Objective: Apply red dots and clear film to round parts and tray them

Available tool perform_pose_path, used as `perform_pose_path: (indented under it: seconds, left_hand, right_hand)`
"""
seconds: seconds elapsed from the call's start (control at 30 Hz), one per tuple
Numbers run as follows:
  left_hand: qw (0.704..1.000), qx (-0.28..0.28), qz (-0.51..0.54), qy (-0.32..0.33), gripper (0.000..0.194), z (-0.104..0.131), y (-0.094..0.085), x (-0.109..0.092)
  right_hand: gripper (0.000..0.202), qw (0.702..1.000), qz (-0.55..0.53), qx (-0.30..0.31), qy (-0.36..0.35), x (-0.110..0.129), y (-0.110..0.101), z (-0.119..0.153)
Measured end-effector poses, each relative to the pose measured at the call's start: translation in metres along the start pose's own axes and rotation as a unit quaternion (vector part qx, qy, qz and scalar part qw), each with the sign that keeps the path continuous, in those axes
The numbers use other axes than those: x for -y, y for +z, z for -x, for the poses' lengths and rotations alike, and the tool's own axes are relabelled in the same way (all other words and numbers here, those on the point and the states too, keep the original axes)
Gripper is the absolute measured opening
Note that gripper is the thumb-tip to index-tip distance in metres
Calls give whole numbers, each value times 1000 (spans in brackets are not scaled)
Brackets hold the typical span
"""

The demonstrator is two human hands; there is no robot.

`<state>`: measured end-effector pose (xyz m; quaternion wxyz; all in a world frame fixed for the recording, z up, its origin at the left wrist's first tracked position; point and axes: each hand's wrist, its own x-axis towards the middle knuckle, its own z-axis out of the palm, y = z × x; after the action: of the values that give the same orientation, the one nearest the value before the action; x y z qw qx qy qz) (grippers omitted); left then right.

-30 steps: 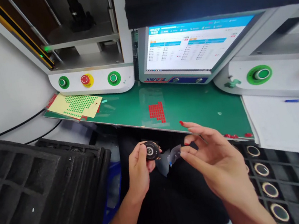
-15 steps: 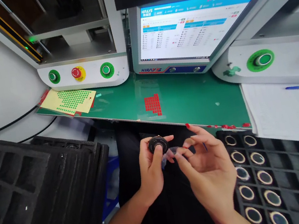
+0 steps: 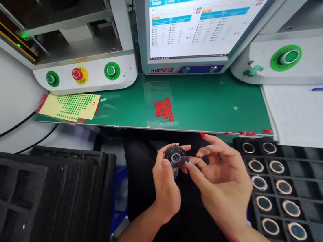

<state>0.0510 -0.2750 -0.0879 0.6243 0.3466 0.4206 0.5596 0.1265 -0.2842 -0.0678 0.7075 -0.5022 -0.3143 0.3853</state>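
Note:
A round black watch-like case with a copper-coloured rim is gripped in my left hand, its back with small metal dots facing up. The left thumb rests at its left edge. My right hand pinches a clear piece of film between thumb and index finger, and the film reaches over the lower part of the case. A small red bit sits on a raised fingertip of the right hand.
Black foam tray with round pieces in its left columns at right; stacked foam trays at left. Green bench ahead carries red stickers, a yellow sticker sheet and papers. Behind stand a monitor and button panels.
The left thumb has moved off the centre of the case to its edge, uncovering the back. The film now lies across the lower part of the case. The view has shifted slightly.

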Motion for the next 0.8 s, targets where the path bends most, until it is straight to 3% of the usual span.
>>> perform_pose_path:
  seconds: [0.2,0.33,0.6,0.8]
  left_hand:
    - [1000,29,-7,10,36,1,-1,0]
    - [1000,18,-22,-3,28,1,-1,1]
    - [1000,6,-21,-18,30,3,-2,0]
    - [996,48,-58,-36,34,3,-4,1]
  right_hand:
    - [39,1000,-1,-1,11,-1,0,-3]
    - [39,1000,3,-1,13,-2,0,-3]
    - [40,1000,25,2,-6,-6,-8,-7]
    - [47,990,-73,48,112,-10,-25,-18]
